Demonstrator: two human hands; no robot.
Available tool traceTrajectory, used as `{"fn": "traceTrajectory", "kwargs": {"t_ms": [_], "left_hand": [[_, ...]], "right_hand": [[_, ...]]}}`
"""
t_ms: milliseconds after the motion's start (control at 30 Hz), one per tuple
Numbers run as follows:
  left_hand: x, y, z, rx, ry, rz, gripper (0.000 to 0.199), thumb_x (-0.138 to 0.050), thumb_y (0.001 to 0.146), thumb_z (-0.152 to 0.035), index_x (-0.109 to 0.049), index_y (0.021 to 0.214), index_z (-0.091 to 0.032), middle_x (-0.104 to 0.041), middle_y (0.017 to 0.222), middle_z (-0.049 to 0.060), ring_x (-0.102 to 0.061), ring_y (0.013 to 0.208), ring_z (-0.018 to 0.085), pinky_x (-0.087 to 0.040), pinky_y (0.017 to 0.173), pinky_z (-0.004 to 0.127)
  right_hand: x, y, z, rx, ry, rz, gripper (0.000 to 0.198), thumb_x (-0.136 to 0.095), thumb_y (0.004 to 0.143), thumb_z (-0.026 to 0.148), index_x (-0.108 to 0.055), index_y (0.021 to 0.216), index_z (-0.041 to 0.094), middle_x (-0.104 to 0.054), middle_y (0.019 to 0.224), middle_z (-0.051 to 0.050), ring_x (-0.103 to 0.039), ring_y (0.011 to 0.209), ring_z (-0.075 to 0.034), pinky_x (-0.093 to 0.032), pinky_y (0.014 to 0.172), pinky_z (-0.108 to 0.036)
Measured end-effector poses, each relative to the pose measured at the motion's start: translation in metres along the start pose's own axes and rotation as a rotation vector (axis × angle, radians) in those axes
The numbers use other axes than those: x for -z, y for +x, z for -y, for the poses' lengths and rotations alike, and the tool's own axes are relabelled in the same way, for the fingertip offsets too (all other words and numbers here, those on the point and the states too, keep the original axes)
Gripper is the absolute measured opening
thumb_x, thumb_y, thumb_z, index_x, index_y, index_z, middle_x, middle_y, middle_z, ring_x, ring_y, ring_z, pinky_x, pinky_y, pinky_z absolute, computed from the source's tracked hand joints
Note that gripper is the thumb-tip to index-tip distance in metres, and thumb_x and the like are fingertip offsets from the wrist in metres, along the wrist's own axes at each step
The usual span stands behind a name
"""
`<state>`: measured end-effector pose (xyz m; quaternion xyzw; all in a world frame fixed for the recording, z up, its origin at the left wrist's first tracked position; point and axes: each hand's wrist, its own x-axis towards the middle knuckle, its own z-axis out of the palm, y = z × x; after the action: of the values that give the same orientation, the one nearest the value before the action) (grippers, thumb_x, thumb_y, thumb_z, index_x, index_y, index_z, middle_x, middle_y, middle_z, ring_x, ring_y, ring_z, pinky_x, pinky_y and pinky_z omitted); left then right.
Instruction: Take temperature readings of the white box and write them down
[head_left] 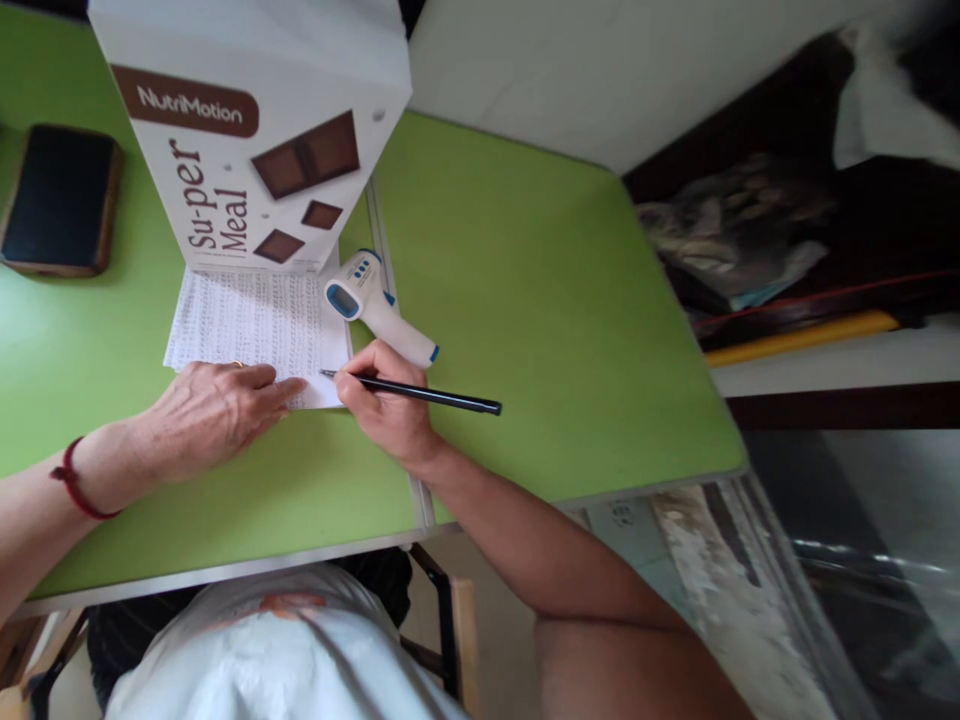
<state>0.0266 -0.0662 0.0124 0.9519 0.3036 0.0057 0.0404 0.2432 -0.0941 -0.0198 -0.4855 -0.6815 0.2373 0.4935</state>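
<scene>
Head view: right hand (391,412) pinching one pen (454,399), left hand (214,415) loose on paper (255,318), plus one thermometer (386,312), one box (225,170).

White box (244,130) near thermometer (380,311), dark block (61,200) left

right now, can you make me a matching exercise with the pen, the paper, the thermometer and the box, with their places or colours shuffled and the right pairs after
Column one
1. pen
2. paper
3. thermometer
4. box

Column two
A. white, with brown print, standing upright
B. covered in rows of writing, under the left hand
C. white with blue trim, lying down
D. black, held in the right hand

Right pairs: 1-D, 2-B, 3-C, 4-A
</scene>
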Motion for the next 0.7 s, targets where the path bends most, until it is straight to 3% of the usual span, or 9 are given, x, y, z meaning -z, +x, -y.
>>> {"fn": "traceTrajectory", "kwargs": {"t_ms": [267, 467, 567, 700], "left_hand": [[-0.002, 0.0, 0.001, 0.018, -0.051, -0.012, 0.034, -0.04, 0.1, -0.033, -0.062, 0.125, -0.026, -0.062, 0.074, 0.002, -0.051, 0.049, 0.013, -0.023, 0.045, 0.025], [-0.001, 0.001, 0.0, 0.001, -0.073, -0.026, 0.033, -0.04, 0.1, -0.031, -0.065, 0.12, -0.024, -0.062, 0.072, 0.003, -0.051, 0.051, 0.014, -0.022, 0.045, 0.025], [-0.002, 0.001, 0.002, 0.001, -0.07, -0.022, 0.034, -0.04, 0.1, -0.033, -0.065, 0.122, -0.024, -0.062, 0.072, 0.003, -0.052, 0.052, 0.014, -0.022, 0.045, 0.025], [0.0, 0.001, 0.009, -0.029, -0.173, -0.013, 0.033, -0.045, 0.098, -0.032, -0.068, 0.121, -0.024, -0.065, 0.077, 0.003, -0.056, 0.056, 0.013, -0.03, 0.048, 0.024]], "right_hand": [[0.001, 0.001, -0.001, -0.014, -0.031, 0.011, 0.016, -0.057, 0.083, 0.021, -0.05, 0.069, 0.022, -0.054, 0.059, 0.007, -0.049, 0.053, -0.009, -0.043, 0.052, -0.023], [0.008, 0.003, 0.005, -0.02, -0.121, -0.152, 0.006, -0.06, 0.083, 0.024, -0.055, 0.079, 0.022, -0.056, 0.066, 0.006, -0.05, 0.054, -0.009, -0.045, 0.052, -0.023], [0.017, 0.006, 0.009, 0.096, -0.218, -0.171, 0.006, -0.059, 0.085, 0.019, -0.061, 0.089, 0.023, -0.061, 0.078, 0.002, -0.058, 0.065, -0.011, -0.051, 0.06, -0.027], [0.023, 0.011, 0.009, 0.362, -0.433, -0.193, 0.016, -0.056, 0.091, 0.014, -0.064, 0.102, 0.023, -0.062, 0.099, -0.006, -0.062, 0.09, -0.018, -0.052, 0.076, -0.034]]}}
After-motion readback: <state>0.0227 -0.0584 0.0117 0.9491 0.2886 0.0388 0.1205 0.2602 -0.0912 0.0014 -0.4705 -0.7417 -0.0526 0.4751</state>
